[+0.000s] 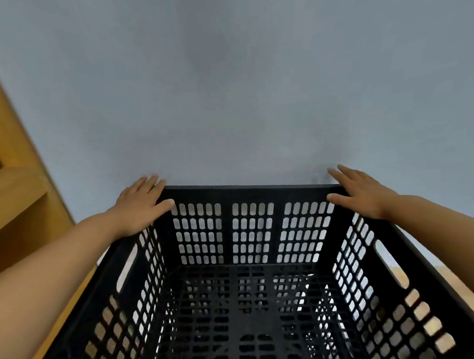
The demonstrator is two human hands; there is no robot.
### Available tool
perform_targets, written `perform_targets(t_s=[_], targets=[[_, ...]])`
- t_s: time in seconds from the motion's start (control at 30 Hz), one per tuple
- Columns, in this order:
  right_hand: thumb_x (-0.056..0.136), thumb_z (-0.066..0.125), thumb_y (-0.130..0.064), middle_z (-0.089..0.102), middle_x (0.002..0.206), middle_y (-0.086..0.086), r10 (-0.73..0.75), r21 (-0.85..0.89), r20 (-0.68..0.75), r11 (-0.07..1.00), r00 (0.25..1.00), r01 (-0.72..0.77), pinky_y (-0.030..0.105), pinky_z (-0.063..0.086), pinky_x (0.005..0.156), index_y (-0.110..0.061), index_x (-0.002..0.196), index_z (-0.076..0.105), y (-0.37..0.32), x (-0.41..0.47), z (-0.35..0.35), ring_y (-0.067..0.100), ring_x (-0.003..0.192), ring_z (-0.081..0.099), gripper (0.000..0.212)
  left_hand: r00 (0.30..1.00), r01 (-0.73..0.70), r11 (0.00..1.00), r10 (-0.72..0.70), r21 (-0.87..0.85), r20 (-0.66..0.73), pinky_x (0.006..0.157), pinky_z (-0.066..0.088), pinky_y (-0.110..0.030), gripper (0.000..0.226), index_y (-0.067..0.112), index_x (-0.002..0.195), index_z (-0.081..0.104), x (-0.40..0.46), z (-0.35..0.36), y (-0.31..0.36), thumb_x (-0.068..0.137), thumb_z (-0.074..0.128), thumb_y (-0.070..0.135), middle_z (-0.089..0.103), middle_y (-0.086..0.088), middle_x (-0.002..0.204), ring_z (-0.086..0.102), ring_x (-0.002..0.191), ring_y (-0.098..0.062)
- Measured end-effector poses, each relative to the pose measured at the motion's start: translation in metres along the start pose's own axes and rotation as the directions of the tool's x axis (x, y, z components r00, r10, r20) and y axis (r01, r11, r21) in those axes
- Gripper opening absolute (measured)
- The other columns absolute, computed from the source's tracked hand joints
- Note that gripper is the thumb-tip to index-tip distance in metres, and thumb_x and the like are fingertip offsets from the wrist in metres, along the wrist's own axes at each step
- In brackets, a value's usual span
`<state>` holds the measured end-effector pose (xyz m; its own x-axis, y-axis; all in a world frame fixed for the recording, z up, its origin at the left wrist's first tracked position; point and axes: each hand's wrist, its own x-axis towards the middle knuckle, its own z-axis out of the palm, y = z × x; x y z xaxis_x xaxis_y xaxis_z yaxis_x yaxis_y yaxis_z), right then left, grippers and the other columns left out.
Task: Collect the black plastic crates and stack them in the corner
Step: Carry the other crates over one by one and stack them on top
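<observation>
Against the grey wall (237, 81), both hands rest flat on a perforated black crate (249, 290).

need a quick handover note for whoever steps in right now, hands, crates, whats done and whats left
Left hand: open, fingers straight, resting on the far left corner of the black crate.
Right hand: open, flat on the far right corner.
Crate: upright, empty, against the grey wall, wooden furniture to its left. Another crate seems to sit beneath it, seen through the lattice.
Done: this crate looks placed.
Left: let go; any further crates are out of view.
</observation>
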<state>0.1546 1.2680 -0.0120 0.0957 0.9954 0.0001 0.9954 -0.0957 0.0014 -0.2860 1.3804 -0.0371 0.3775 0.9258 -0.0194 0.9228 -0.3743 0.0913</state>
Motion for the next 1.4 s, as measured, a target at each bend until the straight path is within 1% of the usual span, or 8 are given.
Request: perform_targets(t_s=[0.13, 0.27, 0.4, 0.5, 0.63, 0.97, 1.13, 1.4], targets=[[0.088, 0.028, -0.066, 0.004, 0.161, 0.002, 0.007, 0.017, 0.107, 1.000, 0.994, -0.009, 0.040, 0.011, 0.117, -0.025, 0.152, 0.001, -0.001, 0.015, 0.006, 0.023, 0.146, 0.007, 0.080, 1.000, -0.006, 0.995, 0.006, 0.100, -0.002, 0.119, -0.002, -0.042, 0.081, 0.021, 0.152, -0.006, 0.000, -0.002, 0.002, 0.089, 0.015, 0.068, -0.013, -0.002, 0.160, -0.013, 0.147, -0.019], [0.076, 0.021, -0.076, 0.000, 0.161, -0.002, -0.006, 0.031, 0.122, 1.000, 0.992, 0.002, 0.040, 0.011, 0.117, -0.026, 0.151, -0.003, -0.001, 0.013, 0.005, 0.021, 0.147, 0.005, 0.093, 0.989, -0.151, 0.918, 0.144, 0.367, 0.046, 0.117, -0.013, -0.044, 0.111, 0.022, 0.144, -0.025, -0.003, -0.003, 0.015, 0.053, -0.025, 0.086, -0.030, 0.002, 0.149, -0.025, 0.142, -0.014], [0.071, 0.020, -0.079, 0.002, 0.161, -0.001, -0.017, 0.009, 0.098, 1.000, 0.995, 0.016, 0.040, 0.016, 0.115, -0.026, 0.151, -0.002, 0.000, 0.013, 0.006, 0.022, 0.146, 0.010, 0.099, 0.971, -0.236, 0.912, 0.232, 0.337, 0.052, 0.117, -0.013, -0.043, 0.095, 0.017, 0.147, -0.021, 0.017, -0.001, 0.069, 0.082, 0.013, 0.076, -0.023, -0.003, 0.156, -0.019, 0.144, -0.014], [0.083, 0.029, -0.073, 0.003, 0.161, 0.000, -0.019, 0.014, 0.087, 1.000, 0.996, 0.018, 0.041, 0.018, 0.115, -0.026, 0.151, -0.001, 0.003, 0.014, 0.008, 0.022, 0.145, 0.012, 0.088, 0.936, -0.341, 0.899, 0.352, 0.274, 0.009, 0.118, -0.009, -0.045, 0.089, 0.017, 0.149, -0.017, 0.040, 0.008, 0.132, 0.090, 0.031, 0.064, -0.017, -0.003, 0.159, -0.012, 0.147, -0.016], [0.086, 0.028, -0.070, 0.006, 0.160, -0.003, -0.020, 0.066, 0.082, 0.998, 0.996, 0.014, 0.043, 0.021, 0.114, -0.027, 0.151, 0.002, 0.009, 0.019, 0.011, 0.022, 0.145, 0.012, 0.082, 0.954, -0.283, 0.935, 0.297, 0.213, -0.034, 0.116, -0.007, -0.055, 0.091, 0.023, 0.150, -0.015, 0.062, 0.028, 0.191, 0.086, 0.034, 0.068, -0.013, -0.002, 0.161, -0.010, 0.147, -0.022], [0.091, 0.025, -0.065, 0.012, 0.160, -0.003, -0.022, 0.160, 0.065, 0.987, 0.998, 0.011, 0.045, 0.021, 0.112, -0.027, 0.151, 0.011, 0.017, 0.020, 0.014, 0.023, 0.144, 0.014, 0.073, 0.973, -0.218, 0.949, 0.230, 0.229, -0.030, 0.115, -0.003, -0.056, 0.096, 0.027, 0.150, -0.011, 0.057, 0.028, 0.201, 0.083, 0.045, 0.066, -0.002, -0.002, 0.161, -0.005, 0.148, -0.025], [0.095, 0.031, -0.054, 0.011, 0.160, 0.003, 0.066, 0.407, -0.053, 0.912, 0.996, -0.038, 0.046, 0.015, 0.115, -0.023, 0.151, 0.016, 0.018, 0.001, 0.013, 0.025, 0.146, 0.011, 0.065, 0.974, -0.220, 0.961, 0.208, 0.166, 0.091, 0.116, -0.007, -0.056, 0.093, 0.027, 0.150, -0.014, 0.021, 0.019, 0.206, 0.087, 0.047, 0.058, -0.013, -0.007, 0.160, -0.015, 0.146, -0.026], [0.096, 0.029, -0.052, -0.008, 0.160, 0.006, 0.172, 0.539, 0.013, 0.829, 0.985, -0.152, 0.042, 0.001, 0.118, -0.017, 0.152, -0.004, 0.030, -0.078, 0.029, 0.023, 0.147, -0.006, 0.073, 0.904, -0.424, 0.900, 0.414, 0.101, 0.105, 0.117, -0.010, -0.052, 0.069, 0.029, 0.151, 0.006, -0.114, 0.007, 0.229, 0.094, 0.038, 0.050, 0.003, -0.002, 0.161, -0.017, 0.146, -0.020]])
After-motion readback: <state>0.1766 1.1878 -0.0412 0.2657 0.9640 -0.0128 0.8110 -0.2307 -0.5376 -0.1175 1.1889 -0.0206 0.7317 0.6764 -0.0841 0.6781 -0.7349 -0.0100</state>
